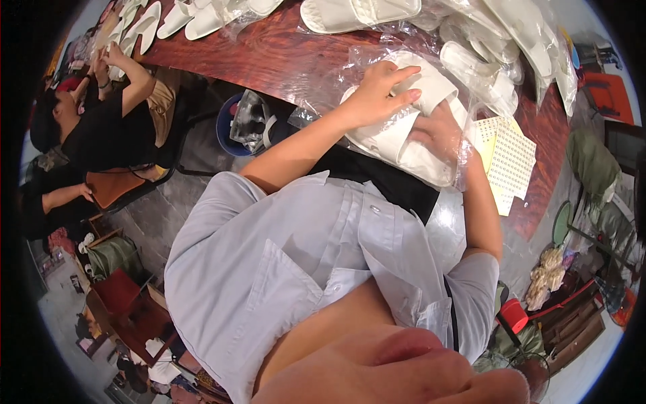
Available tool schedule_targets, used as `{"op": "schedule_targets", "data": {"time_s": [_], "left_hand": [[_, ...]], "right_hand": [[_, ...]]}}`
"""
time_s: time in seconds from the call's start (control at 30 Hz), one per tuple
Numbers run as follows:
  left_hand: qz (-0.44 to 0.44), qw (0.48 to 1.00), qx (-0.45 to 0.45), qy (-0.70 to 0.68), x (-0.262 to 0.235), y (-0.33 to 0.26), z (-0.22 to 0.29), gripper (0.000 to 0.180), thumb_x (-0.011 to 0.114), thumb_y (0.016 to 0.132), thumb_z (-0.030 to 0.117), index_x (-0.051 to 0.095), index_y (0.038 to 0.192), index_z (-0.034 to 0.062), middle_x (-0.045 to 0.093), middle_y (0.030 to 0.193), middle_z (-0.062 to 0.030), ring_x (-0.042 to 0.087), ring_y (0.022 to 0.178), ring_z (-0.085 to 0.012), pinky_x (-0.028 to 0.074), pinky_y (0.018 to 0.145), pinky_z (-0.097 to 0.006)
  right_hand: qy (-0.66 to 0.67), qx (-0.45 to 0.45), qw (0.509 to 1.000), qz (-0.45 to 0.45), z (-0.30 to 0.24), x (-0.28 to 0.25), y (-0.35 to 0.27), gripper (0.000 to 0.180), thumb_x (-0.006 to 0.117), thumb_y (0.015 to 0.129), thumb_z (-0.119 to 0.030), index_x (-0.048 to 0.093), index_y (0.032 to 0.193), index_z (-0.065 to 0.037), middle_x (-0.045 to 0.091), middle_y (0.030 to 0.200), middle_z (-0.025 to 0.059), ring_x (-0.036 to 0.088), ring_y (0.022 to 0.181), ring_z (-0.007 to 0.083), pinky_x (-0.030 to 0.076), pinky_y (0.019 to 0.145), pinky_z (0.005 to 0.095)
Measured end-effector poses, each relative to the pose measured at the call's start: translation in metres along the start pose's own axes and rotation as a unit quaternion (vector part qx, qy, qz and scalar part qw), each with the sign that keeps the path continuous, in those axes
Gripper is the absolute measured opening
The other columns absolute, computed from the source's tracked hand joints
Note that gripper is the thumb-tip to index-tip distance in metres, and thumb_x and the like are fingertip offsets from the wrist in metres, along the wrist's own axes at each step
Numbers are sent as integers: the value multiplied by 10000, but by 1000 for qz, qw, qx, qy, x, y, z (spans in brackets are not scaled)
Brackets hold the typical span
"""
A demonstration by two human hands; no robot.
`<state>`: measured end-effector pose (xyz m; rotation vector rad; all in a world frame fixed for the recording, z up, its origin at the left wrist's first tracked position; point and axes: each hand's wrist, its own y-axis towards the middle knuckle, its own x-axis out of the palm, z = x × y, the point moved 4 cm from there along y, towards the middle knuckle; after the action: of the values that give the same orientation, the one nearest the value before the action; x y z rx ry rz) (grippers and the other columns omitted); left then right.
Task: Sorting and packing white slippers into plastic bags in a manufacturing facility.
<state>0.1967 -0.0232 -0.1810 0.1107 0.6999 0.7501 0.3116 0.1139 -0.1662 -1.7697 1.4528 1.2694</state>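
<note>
A pair of white slippers (387,135) lies at the table's near edge, partly in a clear plastic bag (469,128). My left hand (382,91) rests over the pair from the left, thumb and forefinger spread apart. From the right, my right hand (441,131) reaches in under the clear film. Its fingers are bent against the slippers between their straps, and the film blurs the fingertips. Next to my right wrist lie sheets of small printed stickers (508,161), white and yellow.
Bagged white slippers (474,71) are heaped at the table's far right. More slippers (208,20) line the far edge of the reddish wooden table (229,60). A blue bin (232,128) with clear plastic stands below, left of my arm. Another person (101,121) sits at the left.
</note>
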Motion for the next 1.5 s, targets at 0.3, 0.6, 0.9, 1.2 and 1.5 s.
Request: {"op": "schedule_targets", "data": {"time_s": [0.3, 0.6, 0.9, 1.2, 1.5], "left_hand": [[65, 975, 31, 208, -109, 11, 10, 350, 655, 935, 287, 674, 1258, 154, 628, 1182, -157, 597, 1097, -352, 476, 951, -434], [88, 987, -79, 104, -90, 63, -63, 320, 723, 887, 237, 700, 1193, 149, 728, 915, -104, 695, 768, -178, 541, 709, -316], [224, 963, 9, 152, -123, 51, -91, 197, 699, 874, 96, 735, 1067, 116, 707, 832, -121, 670, 693, -186, 518, 653, -302], [105, 919, 112, 364, -89, 24, 61, 405, 715, 865, 303, 662, 1259, 226, 592, 1218, -162, 543, 1135, -366, 450, 931, -484], [-25, 952, 49, 300, -5, -7, -23, 603, 606, 894, 556, 490, 1448, 350, 410, 1434, -200, 311, 1370, -443, 201, 1111, -577]], "right_hand": [[-64, 42, 994, 71, 11, 22, 3, 193, 719, 712, -87, 737, 904, -74, 682, 1010, 179, 594, 1051, 398, 472, 931, 469], [-55, -5, 993, 108, -4, 14, 5, 192, 650, 705, -63, 742, 874, -65, 696, 955, 186, 632, 991, 383, 487, 918, 463], [-16, 78, 988, 135, 42, 43, -36, 194, 637, 776, -73, 684, 940, 19, 659, 933, 231, 627, 939, 366, 498, 889, 428], [14, 136, 979, 151, 61, 59, -71, 256, 653, 850, -111, 595, 1065, 16, 629, 934, 197, 621, 888, 311, 480, 924, 343], [-109, 107, 982, 114, -4, -23, -50, 121, 648, 754, -24, 704, 860, -9, 663, 905, 203, 602, 946, 406, 476, 876, 475]]}}
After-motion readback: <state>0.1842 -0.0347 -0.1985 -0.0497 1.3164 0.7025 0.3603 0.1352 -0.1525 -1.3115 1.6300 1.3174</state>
